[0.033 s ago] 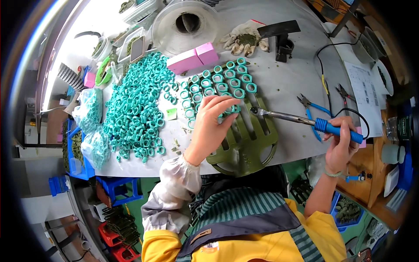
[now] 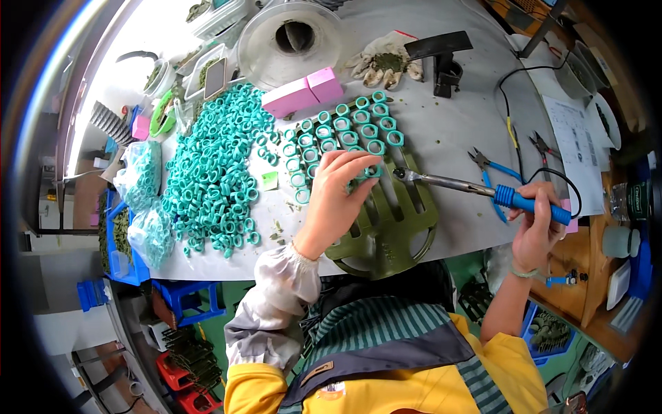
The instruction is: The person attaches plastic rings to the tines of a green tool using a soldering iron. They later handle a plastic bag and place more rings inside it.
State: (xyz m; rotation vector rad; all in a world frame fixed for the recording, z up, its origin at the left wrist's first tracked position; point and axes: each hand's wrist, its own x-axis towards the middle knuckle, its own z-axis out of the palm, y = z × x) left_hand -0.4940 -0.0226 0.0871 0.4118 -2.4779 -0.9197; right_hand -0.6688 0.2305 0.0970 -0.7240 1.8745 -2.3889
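My left hand (image 2: 338,196) is over the olive-green slotted rack (image 2: 386,241), thumb and fingers pinched on a teal wax ring (image 2: 373,170). Rows of similar teal rings (image 2: 369,131) stand on the rack's far part, beyond the hand. Some of them are hidden behind my fingers. At the right, my right hand (image 2: 538,231) grips the blue handle of a soldering iron (image 2: 476,187). The iron's metal tip points left and lies just above the rack's slots, a short way right of the pinched ring.
Left of the rack spreads a big pile of loose teal rings (image 2: 214,165), beside filled plastic bags (image 2: 141,172). Pink blocks (image 2: 303,95), a clear round tub (image 2: 289,65), a glove (image 2: 386,58) and a black stand (image 2: 445,72) sit beyond. Blue-handled pliers (image 2: 491,176) lie near the iron's cord (image 2: 509,103).
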